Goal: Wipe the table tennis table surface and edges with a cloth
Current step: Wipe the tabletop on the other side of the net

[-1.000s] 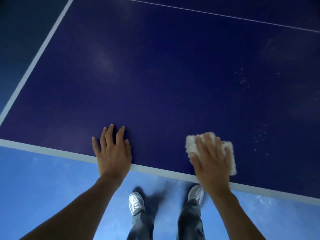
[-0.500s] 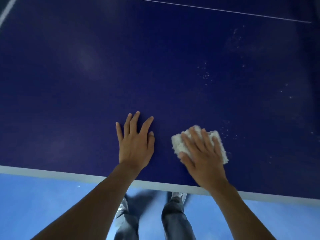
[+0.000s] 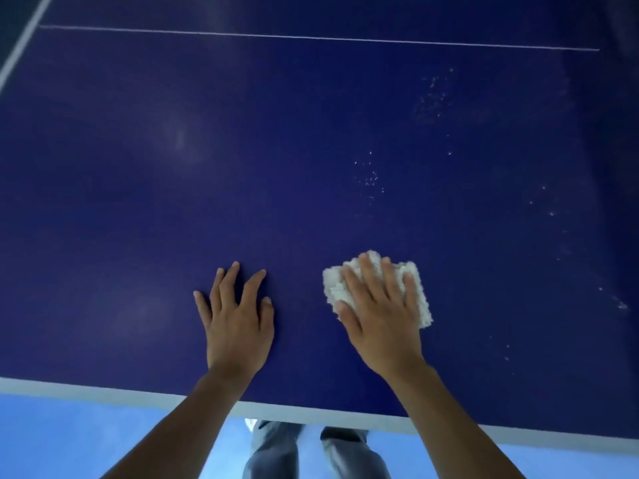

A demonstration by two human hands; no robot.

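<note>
head cam feed only on my end. the table tennis table fills most of it, dark blue top. the right hand lies palm down on the white cloth, fingers straight and slightly spread, pressing it flat onto the tabletop. i see no curl round it, and the thumb sits at the cloth's near left corner. the cloth is a small fluffy folded pad, a little in from the near edge and right of the middle, its left and right sides sticking out from under the fingers. the left hand lies flat on bare tabletop just left of the cloth, apart from it, fingers straight and fanned, holding nothing. both forearms cross the white band along the near edge. a thin white line runs across the far part of the top, and a wider white band cuts the far left corner. white specks sit beyond the cloth, with more toward the far right and down the right side. there are faint pale smears on the left half. below the near edge i see blue floor, grey trouser legs and a bit of white shoe.
</note>
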